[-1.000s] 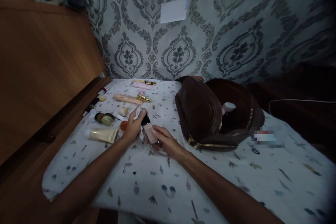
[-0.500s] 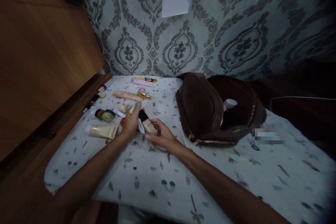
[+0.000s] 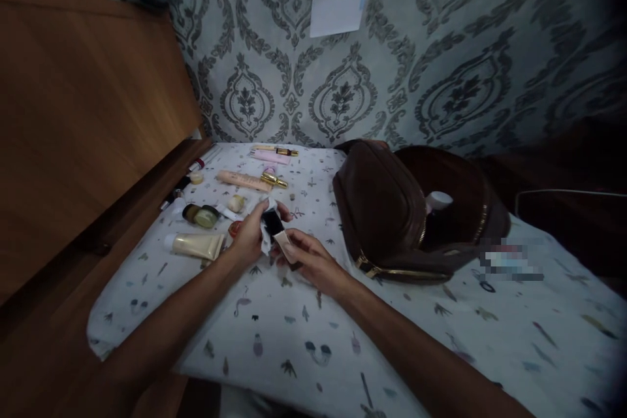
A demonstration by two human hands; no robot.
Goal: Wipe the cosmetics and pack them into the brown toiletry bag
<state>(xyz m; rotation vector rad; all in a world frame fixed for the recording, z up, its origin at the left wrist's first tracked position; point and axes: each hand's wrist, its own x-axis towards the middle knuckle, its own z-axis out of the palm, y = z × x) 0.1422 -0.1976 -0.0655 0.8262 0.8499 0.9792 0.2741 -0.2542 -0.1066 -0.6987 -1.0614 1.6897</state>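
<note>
A wooden panel (image 3: 93, 72) filled the upper left of the frame. Below it, at left centre, a cream-coloured tube (image 3: 198, 245) lay on the patterned sheet (image 3: 318, 333), with a green jar (image 3: 206, 216) just above it in the frame, an orange-red jar (image 3: 235, 228) beside the left wrist, and a peach tube (image 3: 242, 179) further up, its right end near a gold tube (image 3: 274, 179).

Next came the left hand (image 3: 251, 230), at the centre of the frame. Half a second earlier it had stood to the left of the bottle (image 3: 285, 245); now it had closed in, its fingertips showing past the far side of the black cap (image 3: 272, 222), with the white cloth (image 3: 266, 240) bunched against that end. The bottle had also been turned, showing a narrower face than before. That suggested the handling of bottle and cloth was still under way, with the cap end getting the attention.

The bottle slanted between the hands, cap toward the upper left, base toward the lower right. The left fingers were curled round the cloth and cap; the right hand (image 3: 316, 262) gripped the lower body, thumb along its upper side, other fingers partly hidden beneath.

To the right, a brown bag (image 3: 377, 189) gaped, a white-lidded container (image 3: 439, 200) inside it.
</note>
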